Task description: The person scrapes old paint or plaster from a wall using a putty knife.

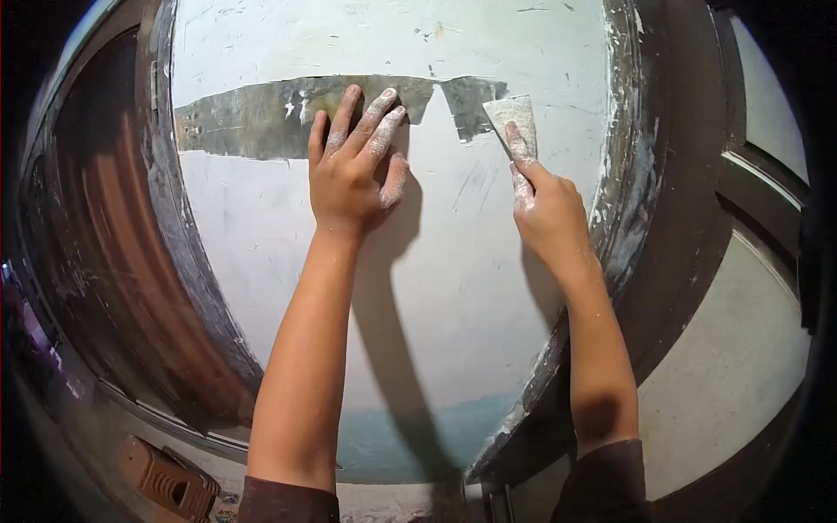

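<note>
Our left hand (356, 179) lies spread on the grey patch (235, 120) at eleven o'clock; our right hand (551, 207), at two o'clock, holds a scraper (516, 115) at one o'clock, by the white board (462, 235)

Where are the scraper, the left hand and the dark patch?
Scraper (511, 110): head view, upper middle of its blade.
Left hand (349, 180): head view, back of the hand.
Dark patch (248, 124): head view, its broad left stretch.
</note>
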The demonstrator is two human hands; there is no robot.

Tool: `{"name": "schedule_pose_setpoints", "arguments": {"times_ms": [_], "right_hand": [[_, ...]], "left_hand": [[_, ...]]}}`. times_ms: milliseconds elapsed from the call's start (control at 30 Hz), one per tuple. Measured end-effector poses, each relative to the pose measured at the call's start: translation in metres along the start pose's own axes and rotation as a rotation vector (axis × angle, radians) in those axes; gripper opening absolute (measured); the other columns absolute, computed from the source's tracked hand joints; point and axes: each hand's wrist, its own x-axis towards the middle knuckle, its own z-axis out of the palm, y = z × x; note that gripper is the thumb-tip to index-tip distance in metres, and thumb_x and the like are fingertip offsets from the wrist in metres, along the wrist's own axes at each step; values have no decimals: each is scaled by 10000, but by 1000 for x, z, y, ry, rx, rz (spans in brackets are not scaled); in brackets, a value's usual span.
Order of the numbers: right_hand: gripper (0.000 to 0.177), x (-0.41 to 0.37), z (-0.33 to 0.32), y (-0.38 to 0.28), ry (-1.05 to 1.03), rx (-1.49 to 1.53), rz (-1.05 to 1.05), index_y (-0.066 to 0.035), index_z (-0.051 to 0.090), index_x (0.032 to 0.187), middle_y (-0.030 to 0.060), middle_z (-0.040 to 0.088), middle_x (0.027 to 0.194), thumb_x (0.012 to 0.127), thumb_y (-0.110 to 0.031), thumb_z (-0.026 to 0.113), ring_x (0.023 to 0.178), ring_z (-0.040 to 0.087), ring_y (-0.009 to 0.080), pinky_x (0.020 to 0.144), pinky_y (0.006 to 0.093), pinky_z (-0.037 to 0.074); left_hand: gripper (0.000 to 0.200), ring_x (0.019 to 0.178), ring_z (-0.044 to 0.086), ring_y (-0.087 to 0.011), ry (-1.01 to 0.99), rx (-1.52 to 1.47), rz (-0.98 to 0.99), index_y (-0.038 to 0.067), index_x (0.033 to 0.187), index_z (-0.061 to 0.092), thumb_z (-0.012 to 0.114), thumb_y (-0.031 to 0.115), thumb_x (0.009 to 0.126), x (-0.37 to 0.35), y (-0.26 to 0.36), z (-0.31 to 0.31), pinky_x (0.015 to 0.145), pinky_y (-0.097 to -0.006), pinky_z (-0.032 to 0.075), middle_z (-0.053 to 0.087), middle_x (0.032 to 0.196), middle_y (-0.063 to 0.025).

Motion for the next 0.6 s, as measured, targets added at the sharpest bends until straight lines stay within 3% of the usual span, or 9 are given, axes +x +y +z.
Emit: {"name": "schedule_pose_setpoints", "arguments": {"times_ms": [67,133,300,600], "right_hand": [[285,-5,4,6,36,-35,-49,-13,713,1204,312,688,931,961,-88,585,880,668,505,799,526,515],[350,-9,4,12,-8,7,-6,-85,727,1225,272,723,1057,910,-77,574,989,678,477,892,543,529],[306,14,6,4,35,46,-45,-72,726,1202,289,717,942,934,-111,583,915,673,507,842,575,529],[304,-9,-6,7,-81,-19,-31,-78,728,1188,259,725,978,916,-104,595,935,685,474,847,564,538]], "left_hand": [[498,1503,441,-254,-1,-7,-9,205,1323,711,666,130,832,0,0,-1,1264,-505,232,619,1496,47],[506,1503,440,-254,-15,11,-12,205,1327,708,665,126,830,0,-1,0,1262,-506,238,621,1493,50],[502,1505,434,-259,-14,5,-5,201,1335,703,659,139,838,0,0,-1,1260,-511,240,604,1511,48],[576,1542,369,-298,-126,16,-10,159,1418,633,654,177,842,-8,5,-14,1251,-563,215,528,1583,1]]}}
